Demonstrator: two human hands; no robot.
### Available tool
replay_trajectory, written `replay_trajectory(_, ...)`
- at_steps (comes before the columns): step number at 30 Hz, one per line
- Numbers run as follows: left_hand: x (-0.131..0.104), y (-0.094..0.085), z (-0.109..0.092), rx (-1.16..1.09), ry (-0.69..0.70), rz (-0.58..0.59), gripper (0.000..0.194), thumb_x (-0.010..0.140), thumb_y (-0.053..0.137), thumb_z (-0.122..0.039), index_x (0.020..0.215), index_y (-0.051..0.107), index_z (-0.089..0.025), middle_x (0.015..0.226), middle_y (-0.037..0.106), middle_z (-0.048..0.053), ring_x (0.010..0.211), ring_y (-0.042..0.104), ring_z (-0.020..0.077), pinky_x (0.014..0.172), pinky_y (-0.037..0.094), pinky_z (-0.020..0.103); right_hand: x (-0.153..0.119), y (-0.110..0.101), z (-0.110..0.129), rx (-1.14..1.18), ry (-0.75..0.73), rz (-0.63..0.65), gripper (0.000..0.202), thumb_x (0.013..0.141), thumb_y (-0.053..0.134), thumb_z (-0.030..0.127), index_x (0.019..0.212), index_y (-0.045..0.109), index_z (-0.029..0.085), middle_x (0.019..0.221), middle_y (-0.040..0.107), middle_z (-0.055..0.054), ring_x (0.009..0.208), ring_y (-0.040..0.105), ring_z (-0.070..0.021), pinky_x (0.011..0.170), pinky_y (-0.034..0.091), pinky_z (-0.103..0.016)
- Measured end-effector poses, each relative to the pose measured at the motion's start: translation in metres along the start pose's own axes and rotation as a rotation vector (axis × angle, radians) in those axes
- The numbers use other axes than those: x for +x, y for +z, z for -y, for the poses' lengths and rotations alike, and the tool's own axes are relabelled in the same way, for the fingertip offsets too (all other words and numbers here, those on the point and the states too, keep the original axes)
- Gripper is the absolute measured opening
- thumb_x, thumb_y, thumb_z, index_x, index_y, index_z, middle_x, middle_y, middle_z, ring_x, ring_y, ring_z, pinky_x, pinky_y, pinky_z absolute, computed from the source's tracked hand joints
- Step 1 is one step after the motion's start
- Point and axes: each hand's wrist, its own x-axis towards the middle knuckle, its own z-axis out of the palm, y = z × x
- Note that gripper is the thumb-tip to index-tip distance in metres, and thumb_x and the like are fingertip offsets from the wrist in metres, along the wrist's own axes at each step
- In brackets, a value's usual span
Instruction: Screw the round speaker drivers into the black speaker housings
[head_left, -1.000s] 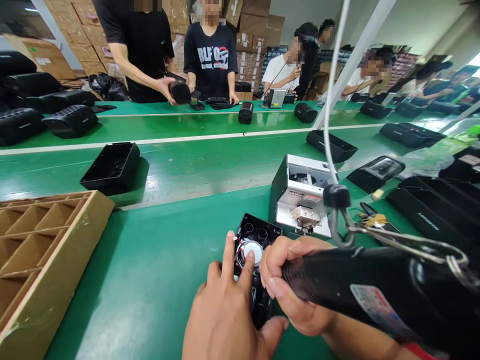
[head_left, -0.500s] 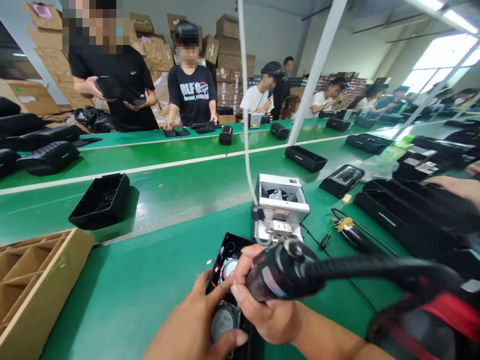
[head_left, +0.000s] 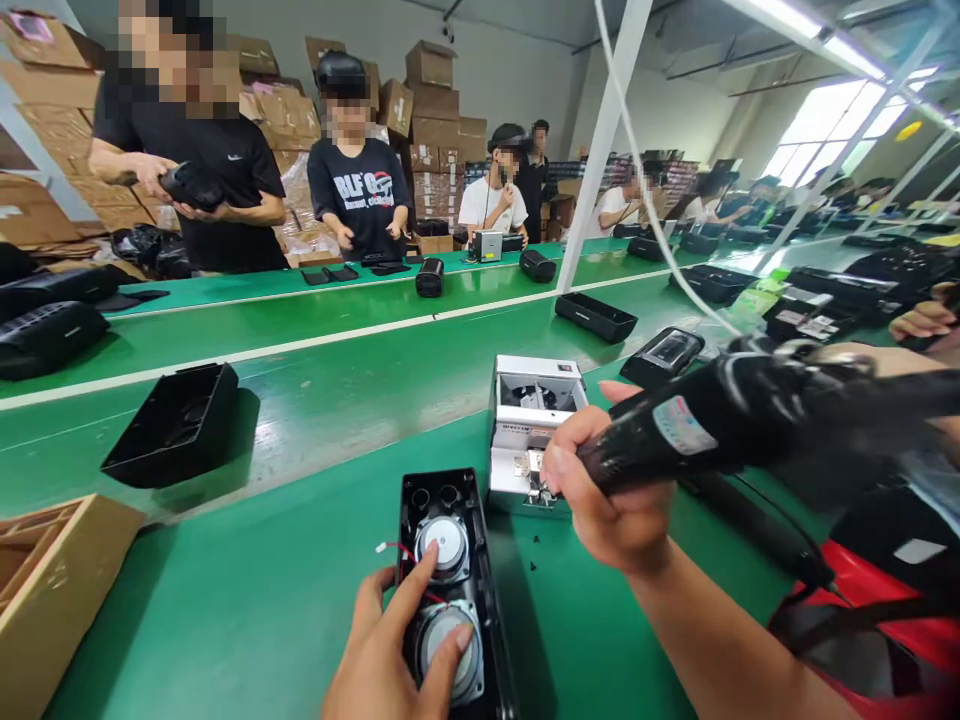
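Head view: right hand (head_left: 611,505) grips the electric screwdriver (head_left: 720,425), tip at the screw feeder (head_left: 534,430), beyond and right of the speaker housing (head_left: 450,580), which the open left hand (head_left: 390,650) steadies, long axis running away from the person

Left hand (head_left: 390,650) presses speaker housing (head_left: 450,580) at bottom centre; right hand (head_left: 611,500) grips electric screwdriver (head_left: 720,420) (tip at screw feeder (head_left: 534,425)), centre right.

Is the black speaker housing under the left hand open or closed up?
Open: the speaker housing lies face up with no cover, two round drivers and red wires exposed, the left hand resting on it.
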Motion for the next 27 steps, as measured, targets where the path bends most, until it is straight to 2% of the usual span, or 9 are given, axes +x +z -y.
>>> replay_trajectory(2,-0.001,-0.004,-0.007,0.016,0.015,0.046,0.058,0.099,0.043,-0.044,0.156,0.047,-0.037,0.155,0.044,0.012,0.127,0.067,0.0307,0.105,0.057,0.052,-0.002,0.004,0.004,0.011,0.040,-0.001,0.055,0.091,0.073,0.017,0.138,0.049,0.030,0.077,0.059,0.003,0.058,0.058,-0.0173,0.055,0.053,-0.036)
replay_trajectory(5,-0.004,-0.013,-0.011,0.027,0.033,0.127,0.068,0.092,0.051,-0.032,0.159,0.041,-0.040,0.164,0.036,0.011,0.132,0.065,0.0317,0.105,0.057,0.053,-0.003,0.009,0.022,0.128,0.178,0.062,0.049,0.094,0.070,0.016,0.136,0.050,0.029,0.073,0.057,0.006,0.051,0.054,-0.0134,0.049,0.050,-0.030)
replay_trajectory(8,-0.006,-0.018,-0.009,0.012,0.013,0.162,0.074,0.089,0.055,-0.026,0.159,0.039,-0.043,0.167,0.033,0.009,0.139,0.060,0.0321,0.108,0.056,0.052,-0.010,0.015,0.045,0.309,0.302,0.088,0.053,0.097,0.065,0.014,0.143,0.047,0.034,0.071,0.056,0.007,0.048,0.051,-0.0113,0.045,0.049,-0.027)
replay_trajectory(11,-0.006,-0.018,-0.007,-0.019,0.032,0.186,0.073,0.091,0.053,-0.026,0.161,0.036,-0.040,0.168,0.031,0.011,0.145,0.053,0.0333,0.113,0.051,0.055,-0.027,0.028,0.055,0.420,0.302,0.059,0.059,0.099,0.065,0.016,0.148,0.041,0.040,0.072,0.056,0.007,0.048,0.051,-0.0107,0.046,0.049,-0.026)
replay_trajectory(15,-0.004,-0.018,-0.007,-0.024,0.024,0.199,0.075,0.090,0.056,-0.026,0.161,0.035,-0.041,0.170,0.028,0.011,0.143,0.056,0.0337,0.113,0.051,0.056,-0.048,0.043,0.040,0.450,0.340,0.125,0.058,0.102,0.062,0.016,0.150,0.040,0.040,0.075,0.056,0.006,0.054,0.052,-0.0108,0.051,0.047,-0.027)
replay_trajectory(20,-0.004,-0.019,-0.005,-0.050,0.043,0.211,0.072,0.092,0.052,-0.031,0.161,0.034,-0.042,0.170,0.028,0.009,0.148,0.050,0.0321,0.117,0.047,0.056,-0.058,0.045,0.015,0.415,0.345,0.173,0.055,0.103,0.060,0.014,0.148,0.040,0.039,0.081,0.058,0.005,0.059,0.055,-0.0108,0.056,0.050,-0.028)
replay_trajectory(27,-0.007,-0.021,-0.006,-0.056,0.044,0.195,0.070,0.093,0.052,-0.034,0.160,0.034,-0.044,0.170,0.026,0.006,0.148,0.049,0.0336,0.115,0.050,0.056,-0.062,0.045,0.010,0.352,0.310,0.190,0.051,0.100,0.062,0.013,0.144,0.044,0.032,0.084,0.059,0.004,0.058,0.057,-0.0118,0.056,0.053,-0.030)
